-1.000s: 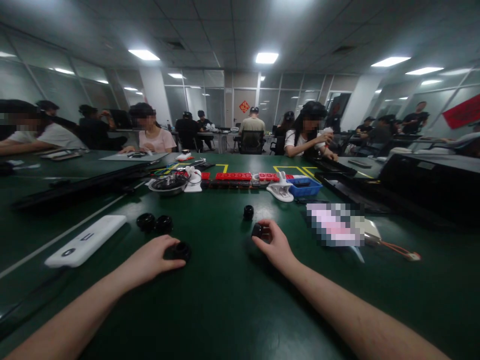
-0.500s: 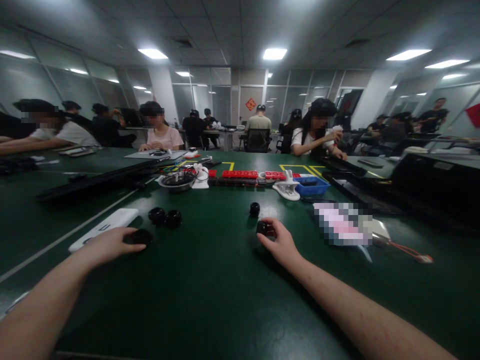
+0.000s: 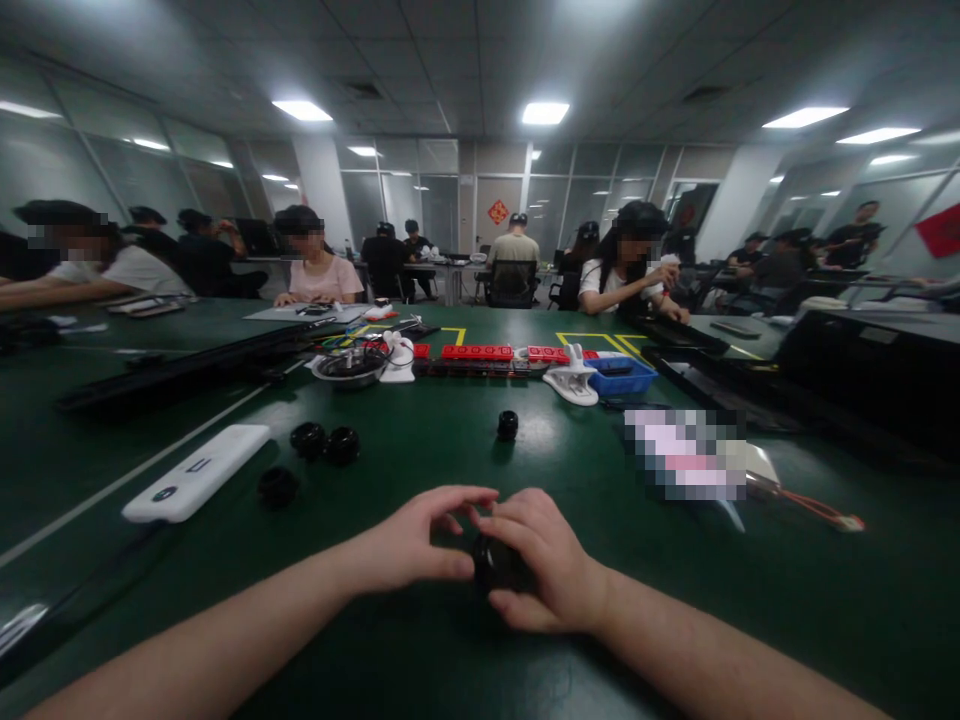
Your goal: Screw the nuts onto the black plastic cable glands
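My right hand (image 3: 544, 560) curls around a round, glossy black piece (image 3: 486, 562), low over the green table in front of me. Facing it from the left is my left hand (image 3: 427, 538), its thumb and fingers apart; the thumb tip is right at the piece's left side, and whether it touches I cannot tell. Much of the held piece is hidden behind my right fingers. Similar black pieces stand on the table: one piece (image 3: 278, 487) at the left, a pair (image 3: 343, 445) just behind it, and a single one (image 3: 508, 426) beyond my hands.
A white device (image 3: 199, 475) lies left. Farther back are a metal bowl (image 3: 347, 372), red blocks (image 3: 476, 353), a white clip (image 3: 573, 378) and a blue tray (image 3: 621, 378). A blurred pink packet (image 3: 679, 450) lies right, beside an orange cord. Other people sit across the table.
My left hand has left the black piece at the left and moved right, to beside my right hand. My right hand has brought its black piece nearer to me.
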`<state>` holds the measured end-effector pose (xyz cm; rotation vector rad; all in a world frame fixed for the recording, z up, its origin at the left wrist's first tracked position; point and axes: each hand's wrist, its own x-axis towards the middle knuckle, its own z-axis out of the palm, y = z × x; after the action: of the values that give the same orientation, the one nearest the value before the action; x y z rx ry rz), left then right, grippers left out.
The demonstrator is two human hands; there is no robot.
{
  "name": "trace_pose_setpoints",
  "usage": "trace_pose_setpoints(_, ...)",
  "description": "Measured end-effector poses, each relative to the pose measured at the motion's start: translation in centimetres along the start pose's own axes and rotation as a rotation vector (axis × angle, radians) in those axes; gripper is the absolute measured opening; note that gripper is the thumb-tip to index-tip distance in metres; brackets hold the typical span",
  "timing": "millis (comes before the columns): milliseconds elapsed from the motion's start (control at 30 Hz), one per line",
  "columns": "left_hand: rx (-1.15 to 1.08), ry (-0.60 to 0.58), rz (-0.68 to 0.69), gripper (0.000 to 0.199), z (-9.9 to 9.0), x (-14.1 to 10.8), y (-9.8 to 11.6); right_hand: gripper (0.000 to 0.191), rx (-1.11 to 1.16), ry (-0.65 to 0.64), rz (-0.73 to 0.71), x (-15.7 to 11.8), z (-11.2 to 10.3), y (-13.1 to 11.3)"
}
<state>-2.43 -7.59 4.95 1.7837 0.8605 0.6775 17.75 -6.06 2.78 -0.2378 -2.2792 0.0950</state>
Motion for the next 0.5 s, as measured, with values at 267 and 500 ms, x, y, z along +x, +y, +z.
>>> trace_pose_setpoints(267, 0.008, -0.214, -0.124, 0.053, -0.1, -0.5, 1.2, 0.032, -0.066, -0.108, -0.062, 0.4, 0.9, -1.0)
trace_pose_setpoints(500, 0.470, -0.158, -0.120, 0.040, -1.3, -2.0, 2.9, 0.040, -0.094, -0.014, 0.012, -0.1, 0.8, -0.6)
